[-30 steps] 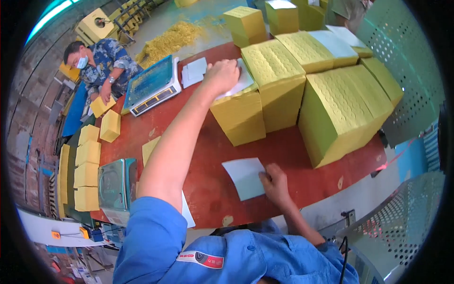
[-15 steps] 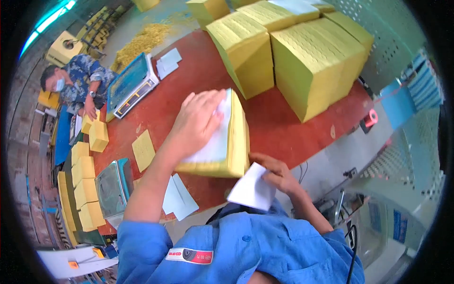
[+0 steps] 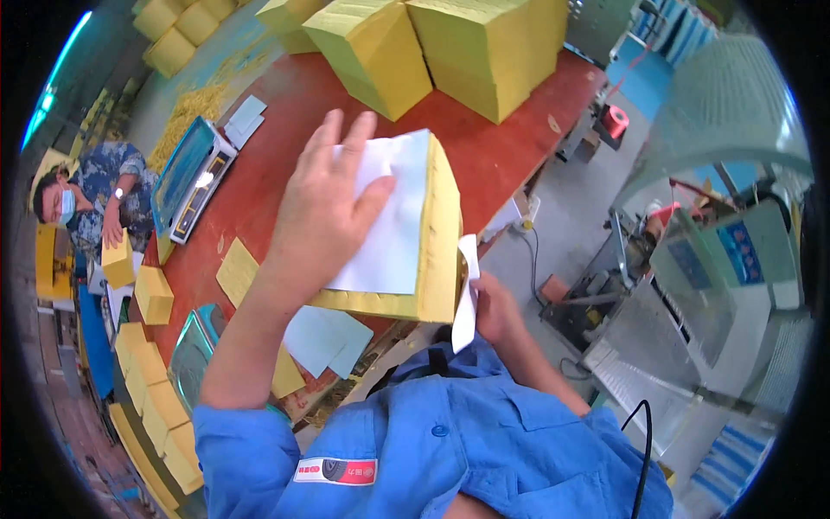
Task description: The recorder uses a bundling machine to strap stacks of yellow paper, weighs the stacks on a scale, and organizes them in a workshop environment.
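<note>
A thick yellow stack of paper [image 3: 441, 233] stands in front of me at the table's near edge, with a white sheet [image 3: 389, 233] lying on its top. My left hand [image 3: 333, 199] rests on that sheet, fingers spread, thumb pointing right. Low at the stack's right side, my right hand [image 3: 497, 310] is closed on a folded white paper [image 3: 467, 294], now seen nearly edge-on. Part of the right hand is hidden behind this paper. Pale blue sheets [image 3: 324, 337] and a flat yellow sheet [image 3: 236, 270] lie left of the stack.
Tall yellow paper stacks [image 3: 488, 52] stand at the back of the red table [image 3: 493, 164]. A scale [image 3: 194, 182] is at far left, another [image 3: 192, 346] nearer. Small yellow blocks [image 3: 154, 296] line the left edge. A masked co-worker [image 3: 112, 186] touches one. Machinery [image 3: 648, 329] stands right.
My view has turned, shifting the surroundings leftward. My left hand's fingers have spread wider on the white sheet. The white paper in my right hand has turned from face-on to edge-on.
</note>
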`<act>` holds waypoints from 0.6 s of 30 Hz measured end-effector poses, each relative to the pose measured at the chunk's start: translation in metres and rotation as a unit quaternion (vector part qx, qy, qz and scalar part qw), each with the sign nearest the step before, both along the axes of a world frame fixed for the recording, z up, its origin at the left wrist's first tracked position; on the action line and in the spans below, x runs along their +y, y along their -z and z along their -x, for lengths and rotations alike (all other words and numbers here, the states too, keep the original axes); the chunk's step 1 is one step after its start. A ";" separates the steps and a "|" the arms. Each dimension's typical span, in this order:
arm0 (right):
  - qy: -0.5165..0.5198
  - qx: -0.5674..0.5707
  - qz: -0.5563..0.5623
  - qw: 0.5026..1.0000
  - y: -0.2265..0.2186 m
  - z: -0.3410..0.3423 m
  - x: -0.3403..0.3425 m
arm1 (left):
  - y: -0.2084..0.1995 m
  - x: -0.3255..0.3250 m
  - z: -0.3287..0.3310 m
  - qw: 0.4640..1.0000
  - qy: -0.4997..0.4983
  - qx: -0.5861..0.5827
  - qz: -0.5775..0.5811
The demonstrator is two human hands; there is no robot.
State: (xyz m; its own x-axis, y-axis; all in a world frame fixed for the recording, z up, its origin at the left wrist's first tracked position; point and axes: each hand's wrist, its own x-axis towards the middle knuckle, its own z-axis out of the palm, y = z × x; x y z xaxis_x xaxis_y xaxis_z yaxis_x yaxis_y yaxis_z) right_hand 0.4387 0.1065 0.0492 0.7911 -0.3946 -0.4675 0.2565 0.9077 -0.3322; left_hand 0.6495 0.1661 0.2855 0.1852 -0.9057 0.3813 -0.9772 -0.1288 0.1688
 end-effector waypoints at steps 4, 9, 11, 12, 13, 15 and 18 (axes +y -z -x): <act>0.013 0.096 0.054 0.994 -0.030 0.009 0.012 | -0.006 0.025 0.000 0.954 -0.080 0.254 -0.139; 0.127 0.072 0.010 0.989 -0.034 0.058 0.019 | 0.047 0.028 -0.013 0.904 0.048 0.423 -0.033; 0.153 0.071 0.040 0.985 -0.030 0.098 0.013 | 0.061 0.028 0.015 0.768 0.051 0.636 -0.059; 0.179 0.051 0.054 0.981 -0.035 0.123 0.011 | 0.067 0.034 0.051 0.753 0.095 0.651 -0.002; 0.201 0.031 0.073 0.976 -0.040 0.151 0.007 | 0.073 0.039 0.088 0.731 0.135 0.667 0.057; 0.247 0.060 0.077 0.964 -0.035 0.211 0.001 | 0.120 0.031 0.132 0.745 0.195 0.638 0.027; 0.305 0.126 0.116 0.937 -0.033 0.323 0.010 | 0.172 0.013 0.219 0.827 0.285 0.484 0.025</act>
State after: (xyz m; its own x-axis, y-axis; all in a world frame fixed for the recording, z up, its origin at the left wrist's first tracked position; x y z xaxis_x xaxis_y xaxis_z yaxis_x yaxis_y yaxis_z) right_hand 0.1160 0.1169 0.0825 0.2619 -0.8518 -0.4537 0.5911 0.5132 -0.6223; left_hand 0.4309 0.1790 0.1139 -0.0259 -0.9390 0.3431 -0.2816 0.3361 0.8987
